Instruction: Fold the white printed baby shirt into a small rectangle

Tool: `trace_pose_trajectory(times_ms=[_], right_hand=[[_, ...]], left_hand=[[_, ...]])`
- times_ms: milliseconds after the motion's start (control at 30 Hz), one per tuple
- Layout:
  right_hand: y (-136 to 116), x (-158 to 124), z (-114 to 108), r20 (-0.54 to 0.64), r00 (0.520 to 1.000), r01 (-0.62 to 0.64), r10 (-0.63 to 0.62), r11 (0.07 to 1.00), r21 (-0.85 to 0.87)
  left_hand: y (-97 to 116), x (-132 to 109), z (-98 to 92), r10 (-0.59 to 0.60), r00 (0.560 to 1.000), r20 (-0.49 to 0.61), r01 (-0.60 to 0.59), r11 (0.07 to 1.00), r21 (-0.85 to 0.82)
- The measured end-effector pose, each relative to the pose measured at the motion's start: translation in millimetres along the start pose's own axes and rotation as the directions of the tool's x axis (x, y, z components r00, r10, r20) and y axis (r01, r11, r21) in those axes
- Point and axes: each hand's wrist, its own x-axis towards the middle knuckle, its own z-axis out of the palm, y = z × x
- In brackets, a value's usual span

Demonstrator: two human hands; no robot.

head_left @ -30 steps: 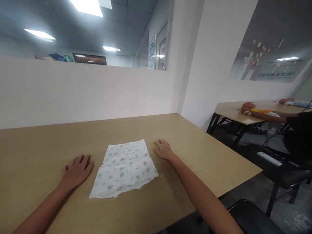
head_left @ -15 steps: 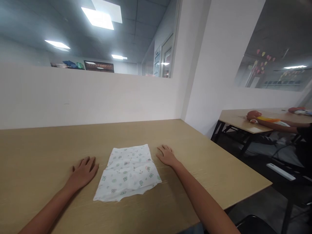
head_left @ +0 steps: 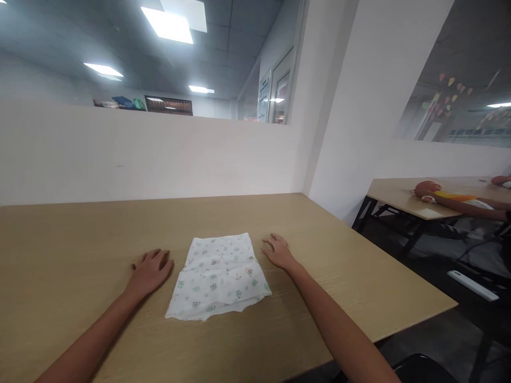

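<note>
A white cloth (head_left: 219,279) printed with small green and grey figures lies flat on the light wooden table (head_left: 91,229), wider at its near edge, with a few creases. My left hand (head_left: 149,272) rests palm down to the left of the cloth, fingers apart and holding nothing. On the other side, my right hand (head_left: 277,251) lies near the cloth's upper right edge, its fingers spread and nothing in them. Neither hand touches the cloth.
A white wall (head_left: 159,159) with windows stands behind the table. At the right, a second table (head_left: 395,194) bears a doll (head_left: 429,189) in yellow, with another person's arms (head_left: 479,211) beside it. A black chair (head_left: 423,369) is at the lower right.
The view has shifted slightly, so the cloth and table appear farther right. My left hand has moved a little nearer the cloth, and its fingers are slightly more bent.
</note>
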Motion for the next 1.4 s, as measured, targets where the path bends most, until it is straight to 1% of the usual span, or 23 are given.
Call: trace_pose_trajectory(times_ms=[100,200,333,400,467,533,633,733,833,900,967,1000,1033,1100,1133,1167,1200,1233,1267,1300,1333,1367,1400], right_hand=[[-15,12,8,-0.041,0.999,-0.018,0.02,0.998,0.062],[-33,29,20,-0.081,0.995,-0.056,0.065,0.991,0.119],[-50,49,34,-0.122,0.983,-0.114,0.14,0.974,0.198],[-55,56,38,-0.113,0.985,-0.103,0.134,0.963,0.248],[-58,61,39,-0.078,0.992,-0.071,0.101,0.944,0.322],[-62,65,36,-0.041,0.997,-0.039,0.061,0.911,0.411],[-68,65,25,-0.021,1.0,0.006,0.006,0.849,0.529],[-75,52,3,-0.027,0.998,0.066,-0.062,0.784,0.617],[-80,23,-26,0.005,0.983,0.136,-0.186,0.737,0.662],[-83,-5,-47,0.041,0.954,0.208,-0.297,0.753,0.625],[-85,-34,-69,0.087,0.921,0.271,-0.379,0.786,0.555],[-86,-48,-80,0.142,0.891,0.305,-0.431,0.801,0.516],[-87,-61,-91,0.232,0.848,0.329,-0.477,0.816,0.476],[-91,-78,-109,0.426,0.743,0.347,-0.516,0.841,0.415],[-92,-81,-115,0.486,0.704,0.345,-0.519,0.847,0.404],[-94,-82,-118,0.51,0.683,0.341,-0.523,0.846,0.41],[-95,-80,-118,0.498,0.686,0.335,-0.53,0.838,0.43],[-95,-76,-113,0.457,0.71,0.331,-0.536,0.826,0.456],[-95,-70,-104,0.395,0.746,0.332,-0.536,0.814,0.478],[-94,-64,-91,0.318,0.795,0.33,-0.517,0.808,0.489],[-93,-58,-76,0.234,0.848,0.326,-0.476,0.815,0.478],[-90,-53,-59,0.141,0.895,0.324,-0.423,0.834,0.446],[-86,-50,-42,0.064,0.922,0.324,-0.381,0.854,0.406]], left_hand=[[21,11,-7.0,-0.001,1.0,-0.028,-0.002,0.996,-0.095],[50,27,-9.9,-0.018,1.0,-0.025,0.013,0.984,-0.177],[88,49,-3.9,-0.034,0.999,0.026,0.04,0.962,-0.268],[102,58,1.2,-0.028,0.999,0.037,0.037,0.954,-0.297],[111,64,4.3,-0.005,0.999,0.05,0.022,0.941,-0.337],[115,68,2.5,0.027,0.998,0.055,-0.003,0.92,-0.392],[113,64,-12.3,0.085,0.996,0.011,-0.069,0.868,-0.491],[109,47,-37.8,0.164,0.986,-0.036,-0.154,0.792,-0.591],[106,15,-65.3,0.268,0.963,-0.028,-0.217,0.71,-0.669],[103,-13,-81.4,0.349,0.936,-0.052,-0.296,0.695,-0.656],[98,-43,-95.5,0.459,0.887,-0.051,-0.388,0.682,-0.62],[95,-56,-102.0,0.522,0.852,-0.024,-0.43,0.674,-0.601],[91,-68,-108.1,0.593,0.805,0.026,-0.469,0.662,-0.585],[84,-85,-117.9,0.699,0.707,0.11,-0.526,0.623,-0.578],[82,-89,-120.5,0.728,0.674,0.125,-0.538,0.6,-0.592],[80,-90,-120.9,0.736,0.668,0.113,-0.535,0.579,-0.615],[81,-89,-118.5,0.722,0.687,0.08,-0.52,0.566,-0.639],[82,-87,-113.2,0.686,0.727,0.037,-0.498,0.563,-0.659],[84,-84,-104.9,0.636,0.772,-0.007,-0.476,0.57,-0.67],[87,-80,-94.1,0.577,0.815,-0.046,-0.456,0.591,-0.665],[90,-77,-81.5,0.523,0.849,-0.076,-0.443,0.625,-0.642],[92,-74,-68.0,0.488,0.867,-0.098,-0.443,0.665,-0.601],[93,-72,-54.7,0.46,0.883,-0.096,-0.434,0.718,-0.544]])
